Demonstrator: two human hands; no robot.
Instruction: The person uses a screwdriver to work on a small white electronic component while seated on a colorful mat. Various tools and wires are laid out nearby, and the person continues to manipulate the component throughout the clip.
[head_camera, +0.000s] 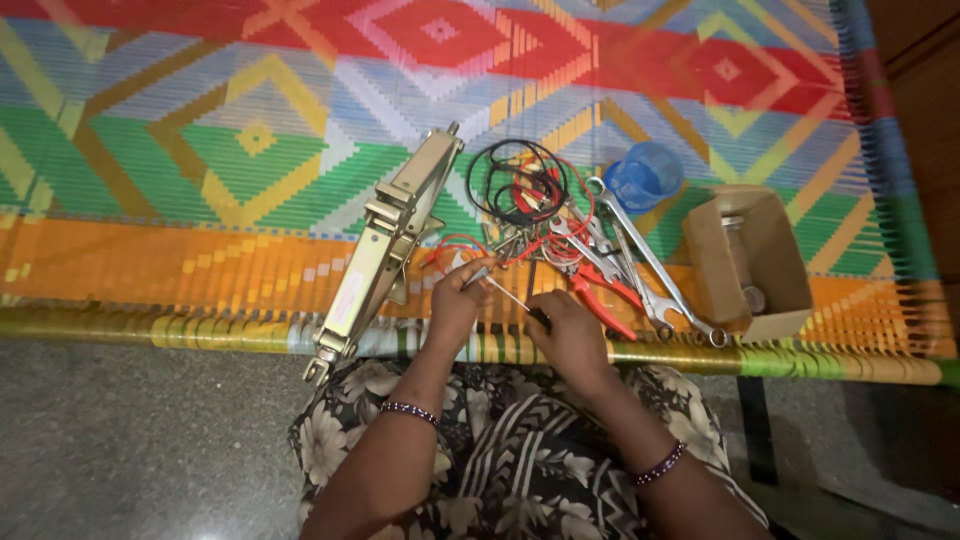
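Woven cot over a stone floor

The brightly patterned woven cot (200, 150) (diamonds in red, green, orange) spans the view; grey speckled floor (130, 450) lies below, dimly lit.

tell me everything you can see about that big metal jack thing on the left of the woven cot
The scissor jack is a long folded tool of pale, beige-gold painted metal, made of channel-shaped arms with a screw end poking out at its far tip. It lies collapsed and slanted on the colourful woven surface, its near end hanging over the edge above the flowered cloth. The left hand is just to its right; whether they touch is unclear.
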